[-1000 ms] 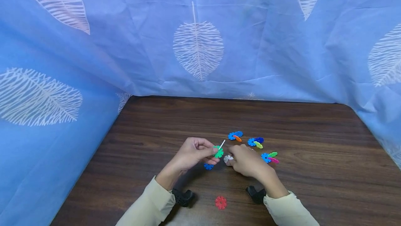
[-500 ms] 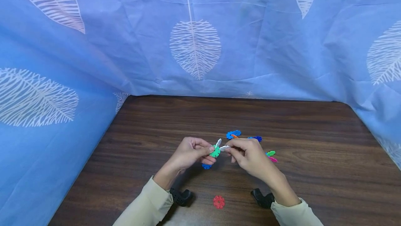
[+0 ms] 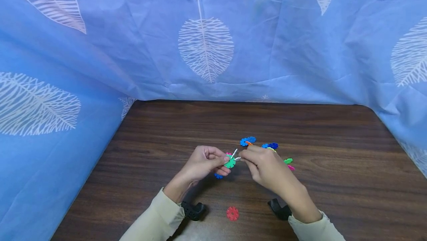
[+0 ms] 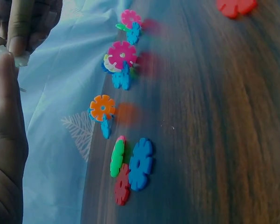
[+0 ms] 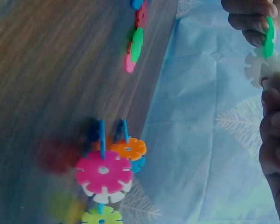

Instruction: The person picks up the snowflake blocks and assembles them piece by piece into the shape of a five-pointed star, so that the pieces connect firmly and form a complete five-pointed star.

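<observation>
My left hand (image 3: 207, 161) pinches a green notched plastic disc (image 3: 230, 162) between thumb and fingers, above the table. One white notched disc (image 3: 234, 153) stands edge-on from the green disc's upper rim. A second white disc (image 3: 237, 158), at the green one's right edge, is pinched by the fingertips of my right hand (image 3: 267, 165). In the right wrist view the green disc (image 5: 269, 39) meets a white disc (image 5: 254, 67) between both hands. Fingers largely cover the white piece (image 4: 21, 59) in the left wrist view.
Small clusters of joined discs stand beyond my right hand: blue with orange (image 3: 248, 141), blue with yellow (image 3: 270, 146), green with pink (image 3: 288, 161). Loose discs, including a blue one (image 4: 141, 164), lie near my left hand. A red disc (image 3: 232, 213) lies nearer me. A blue curtain (image 3: 150, 48) surrounds the table.
My right hand has lifted the second white disc off the table and brought it against the green disc's right edge. My left hand keeps its hold, almost unmoved.
</observation>
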Tool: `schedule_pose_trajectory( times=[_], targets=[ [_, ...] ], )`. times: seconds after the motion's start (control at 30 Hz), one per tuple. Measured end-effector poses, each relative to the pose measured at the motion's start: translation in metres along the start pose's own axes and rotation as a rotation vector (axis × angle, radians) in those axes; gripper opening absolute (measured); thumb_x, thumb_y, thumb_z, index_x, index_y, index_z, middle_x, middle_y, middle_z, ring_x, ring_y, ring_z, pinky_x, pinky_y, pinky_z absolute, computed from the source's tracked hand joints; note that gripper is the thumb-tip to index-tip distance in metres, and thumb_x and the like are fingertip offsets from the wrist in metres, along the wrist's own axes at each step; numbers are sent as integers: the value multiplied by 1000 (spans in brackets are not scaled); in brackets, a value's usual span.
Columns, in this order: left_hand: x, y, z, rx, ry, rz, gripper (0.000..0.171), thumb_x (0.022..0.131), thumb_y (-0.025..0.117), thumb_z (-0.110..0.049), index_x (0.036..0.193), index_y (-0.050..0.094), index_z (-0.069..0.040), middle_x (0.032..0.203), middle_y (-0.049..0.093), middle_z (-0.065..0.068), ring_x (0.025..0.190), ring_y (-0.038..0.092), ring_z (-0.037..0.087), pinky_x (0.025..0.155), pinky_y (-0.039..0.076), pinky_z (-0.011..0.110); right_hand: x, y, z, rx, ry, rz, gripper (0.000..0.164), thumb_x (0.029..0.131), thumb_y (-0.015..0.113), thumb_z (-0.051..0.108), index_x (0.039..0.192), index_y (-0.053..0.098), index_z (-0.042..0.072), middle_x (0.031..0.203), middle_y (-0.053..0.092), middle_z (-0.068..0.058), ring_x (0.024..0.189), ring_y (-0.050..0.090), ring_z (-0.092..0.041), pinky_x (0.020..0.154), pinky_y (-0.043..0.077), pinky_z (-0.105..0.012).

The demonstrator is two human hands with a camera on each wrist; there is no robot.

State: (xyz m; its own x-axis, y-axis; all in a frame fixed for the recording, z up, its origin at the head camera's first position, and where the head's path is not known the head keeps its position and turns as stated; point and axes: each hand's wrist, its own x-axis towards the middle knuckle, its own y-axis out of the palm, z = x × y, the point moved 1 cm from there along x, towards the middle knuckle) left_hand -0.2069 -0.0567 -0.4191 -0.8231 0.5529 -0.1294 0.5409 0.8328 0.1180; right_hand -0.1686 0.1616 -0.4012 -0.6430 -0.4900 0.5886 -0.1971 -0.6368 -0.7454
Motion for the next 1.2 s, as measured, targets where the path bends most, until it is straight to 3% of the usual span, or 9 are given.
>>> schedule_pose_trajectory(
  times=[0.13,0.23,0.37,0.53,0.73,0.87,1.03,1.1,1.2],
  targets=[
    [0,1,1,16,5,-8,18,100,67,-3,106,67,14,90,76,22,68,74,13,70,64,31,1,-2,7,-131,-9,22,24,81,75,-13,93,75,8,76,55,6,55,25,1,45,23,-14],
    [1,1,2,11,4,-6,18,101,66,-2,106,67,15,90,75,23,68,74,14,71,64,32,1,-2,7,-144,-28,31,27,81,71,-15,95,76,7,78,56,6,56,26,0,46,22,-13],
    [1,-1,4,-22,-12,12,18,101,65,-1,108,65,16,93,74,27,70,74,15,72,64,32,0,-2,0,33,-26,47,28,87,67,-14,101,76,8,84,62,7,58,34,1,47,31,-13],
    [0,-1,3,-81,-33,50,17,100,64,1,109,64,16,90,76,18,71,75,16,72,64,31,-2,-5,-9,326,21,66,29,93,64,-15,108,74,8,87,66,8,57,38,4,49,39,-16],
    [-2,5,-1,-97,-45,35,12,99,64,3,105,65,14,88,76,19,68,74,16,71,64,32,-1,-4,-6,299,-23,28,25,92,67,-13,101,72,10,87,65,8,61,41,2,53,40,-15],
    [-3,7,-4,-87,-60,-10,10,99,65,4,103,65,14,86,75,17,67,74,15,70,64,32,2,3,-2,280,-6,1,23,91,69,-13,93,71,10,80,61,9,60,38,2,50,38,-14],
    [-1,-6,-15,29,-7,36,13,101,64,-1,104,66,12,87,75,18,70,73,15,76,64,40,6,9,0,307,99,-1,21,90,72,-12,94,74,9,79,61,10,59,39,0,47,39,-18],
    [-2,-17,-21,123,47,73,13,103,62,-3,105,66,10,89,73,20,73,73,16,81,63,47,8,11,1,319,176,61,17,92,72,-9,99,74,7,76,58,11,58,41,-1,48,40,-20],
    [-6,-33,-29,243,106,92,11,103,61,-3,100,66,7,96,70,20,80,69,18,85,61,47,10,17,4,295,300,236,10,95,72,-3,98,70,6,72,54,10,57,42,-1,50,41,-21]
  ],
)
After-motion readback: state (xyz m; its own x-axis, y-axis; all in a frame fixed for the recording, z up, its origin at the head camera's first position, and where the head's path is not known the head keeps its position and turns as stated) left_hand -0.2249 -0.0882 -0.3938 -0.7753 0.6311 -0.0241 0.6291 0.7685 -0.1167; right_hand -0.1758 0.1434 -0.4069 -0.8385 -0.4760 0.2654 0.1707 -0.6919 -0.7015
